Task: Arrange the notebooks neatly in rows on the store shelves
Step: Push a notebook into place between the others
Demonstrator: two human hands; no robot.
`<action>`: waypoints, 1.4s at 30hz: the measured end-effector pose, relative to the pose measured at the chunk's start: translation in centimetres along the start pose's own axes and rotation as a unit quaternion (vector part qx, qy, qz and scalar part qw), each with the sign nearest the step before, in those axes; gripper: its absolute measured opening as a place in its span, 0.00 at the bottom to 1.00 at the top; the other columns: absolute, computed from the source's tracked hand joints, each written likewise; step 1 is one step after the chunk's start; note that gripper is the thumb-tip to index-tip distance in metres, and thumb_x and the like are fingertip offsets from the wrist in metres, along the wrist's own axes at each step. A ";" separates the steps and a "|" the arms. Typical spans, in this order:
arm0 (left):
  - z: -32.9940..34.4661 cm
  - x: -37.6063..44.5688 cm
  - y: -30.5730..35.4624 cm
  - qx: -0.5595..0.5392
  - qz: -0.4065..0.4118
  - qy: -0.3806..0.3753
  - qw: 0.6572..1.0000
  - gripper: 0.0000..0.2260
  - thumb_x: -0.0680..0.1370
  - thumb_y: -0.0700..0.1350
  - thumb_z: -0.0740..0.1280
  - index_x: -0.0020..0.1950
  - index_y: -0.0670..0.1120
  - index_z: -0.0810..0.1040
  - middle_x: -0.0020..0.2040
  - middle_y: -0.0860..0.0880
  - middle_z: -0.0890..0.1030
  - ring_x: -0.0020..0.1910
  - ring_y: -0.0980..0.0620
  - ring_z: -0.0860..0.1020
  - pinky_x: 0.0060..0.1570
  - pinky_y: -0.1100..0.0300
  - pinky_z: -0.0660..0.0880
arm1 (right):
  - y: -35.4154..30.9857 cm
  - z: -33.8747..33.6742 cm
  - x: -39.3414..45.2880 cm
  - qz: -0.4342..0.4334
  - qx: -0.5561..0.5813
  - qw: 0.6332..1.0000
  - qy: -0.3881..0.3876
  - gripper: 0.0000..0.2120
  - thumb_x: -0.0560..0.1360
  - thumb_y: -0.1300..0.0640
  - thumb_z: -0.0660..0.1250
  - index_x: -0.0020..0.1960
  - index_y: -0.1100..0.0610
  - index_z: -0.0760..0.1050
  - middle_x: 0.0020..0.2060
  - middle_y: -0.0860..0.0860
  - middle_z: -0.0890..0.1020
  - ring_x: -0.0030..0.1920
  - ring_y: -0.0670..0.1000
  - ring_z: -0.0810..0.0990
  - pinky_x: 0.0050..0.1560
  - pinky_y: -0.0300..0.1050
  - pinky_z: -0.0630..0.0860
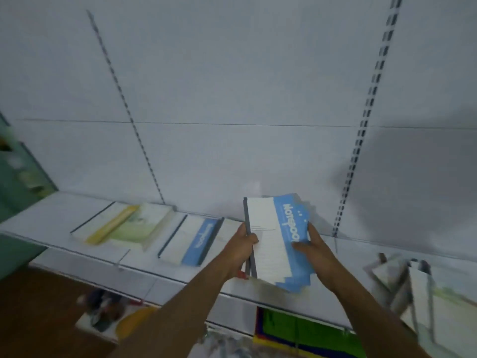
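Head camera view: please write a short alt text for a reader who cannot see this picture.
Two bare hands hold a fanned stack of blue-and-white notebooks above a white store shelf, the left hand gripping the spine edge and the right hand the blue edge. On the shelf to the left lie a blue-and-white pile and a yellow-and-green pile.
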State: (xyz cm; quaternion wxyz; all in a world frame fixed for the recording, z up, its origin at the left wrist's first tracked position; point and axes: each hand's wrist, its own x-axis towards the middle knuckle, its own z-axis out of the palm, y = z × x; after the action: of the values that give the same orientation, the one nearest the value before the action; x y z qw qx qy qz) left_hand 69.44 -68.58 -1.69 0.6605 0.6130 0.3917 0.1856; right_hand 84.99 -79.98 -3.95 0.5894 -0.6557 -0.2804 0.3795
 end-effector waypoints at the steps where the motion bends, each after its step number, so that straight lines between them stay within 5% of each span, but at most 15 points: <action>1: -2.2 -0.6 -0.4 -0.011 0.005 0.036 0.999 0.16 0.80 0.38 0.57 0.67 0.49 0.70 0.56 0.49 0.80 0.50 0.52 0.78 0.45 0.60 0.75 | -0.2 2.4 0.4 -0.003 -0.005 1.000 -0.011 0.28 0.77 0.62 0.65 0.70 0.41 0.60 0.55 0.49 0.78 0.47 0.49 0.80 0.41 0.41 0.75; 6: -11.6 -4.7 -2.3 -0.098 0.036 0.192 0.976 0.12 0.81 0.38 0.55 0.63 0.46 0.72 0.50 0.48 0.80 0.43 0.51 0.78 0.39 0.59 0.75 | -0.9 15.0 0.5 -0.018 -0.034 0.998 -0.043 0.18 0.77 0.63 0.63 0.65 0.53 0.69 0.55 0.53 0.79 0.44 0.47 0.79 0.37 0.39 0.71; 9: -17.7 -7.7 -3.7 -0.107 0.038 0.254 0.960 0.11 0.82 0.39 0.54 0.60 0.49 0.71 0.47 0.49 0.78 0.41 0.52 0.76 0.36 0.60 0.72 | -1.0 22.9 -0.7 -0.022 -0.080 0.993 -0.080 0.17 0.78 0.60 0.62 0.65 0.50 0.67 0.54 0.50 0.78 0.44 0.47 0.78 0.39 0.41 0.71; 14: -28.4 -13.2 -7.5 -0.103 0.027 0.304 0.947 0.10 0.83 0.41 0.55 0.62 0.47 0.70 0.52 0.45 0.77 0.46 0.47 0.76 0.49 0.51 0.75 | 0.4 35.0 -3.7 -0.012 -0.142 0.979 -0.146 0.23 0.77 0.57 0.63 0.71 0.50 0.62 0.57 0.51 0.77 0.52 0.53 0.77 0.50 0.47 0.75; 20: -37.1 -16.4 -9.3 -0.105 0.023 0.295 0.949 0.20 0.82 0.41 0.57 0.74 0.49 0.58 0.61 0.45 0.75 0.54 0.46 0.76 0.53 0.52 0.75 | 0.1 44.3 -6.1 -0.044 -0.124 0.977 -0.169 0.14 0.78 0.63 0.62 0.59 0.48 0.68 0.51 0.50 0.77 0.45 0.49 0.77 0.42 0.43 0.72; 28: -39.2 -10.8 -8.9 -0.057 0.007 0.240 0.969 0.22 0.80 0.42 0.63 0.70 0.48 0.57 0.57 0.46 0.75 0.51 0.47 0.76 0.53 0.49 0.76 | 0.3 44.9 -1.4 -0.050 -0.086 0.991 -0.093 0.16 0.78 0.62 0.63 0.64 0.49 0.70 0.53 0.49 0.79 0.45 0.44 0.78 0.38 0.35 0.72; 33: -37.8 -4.4 -7.2 0.007 0.003 0.155 0.988 0.25 0.76 0.38 0.68 0.69 0.48 0.61 0.54 0.44 0.76 0.51 0.46 0.78 0.49 0.46 0.78 | 0.5 41.6 4.7 -0.037 -0.115 0.993 0.000 0.19 0.78 0.60 0.63 0.68 0.53 0.68 0.58 0.51 0.78 0.50 0.51 0.78 0.50 0.44 0.73; 37: -36.2 1.0 -6.0 0.086 0.020 0.074 0.993 0.27 0.75 0.36 0.68 0.70 0.50 0.62 0.48 0.47 0.77 0.44 0.53 0.77 0.42 0.55 0.78 | 1.5 38.1 8.4 -0.013 -0.171 0.983 0.066 0.21 0.78 0.56 0.63 0.70 0.53 0.66 0.57 0.52 0.79 0.48 0.51 0.78 0.48 0.43 0.74; 42: -33.3 5.7 -6.2 0.212 0.026 0.008 0.977 0.29 0.74 0.37 0.70 0.72 0.45 0.62 0.57 0.47 0.76 0.53 0.49 0.77 0.55 0.55 0.76 | 3.1 34.5 10.0 0.017 -0.286 0.950 0.121 0.13 0.77 0.57 0.63 0.60 0.58 0.71 0.49 0.52 0.79 0.43 0.50 0.75 0.39 0.40 0.70</action>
State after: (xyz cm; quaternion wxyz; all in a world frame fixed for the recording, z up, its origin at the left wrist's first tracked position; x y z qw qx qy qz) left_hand 46.78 -43.43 -7.37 0.5071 0.7477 0.4113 0.1207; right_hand 61.69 -52.97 -9.30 0.4004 -0.8422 -0.2929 0.2112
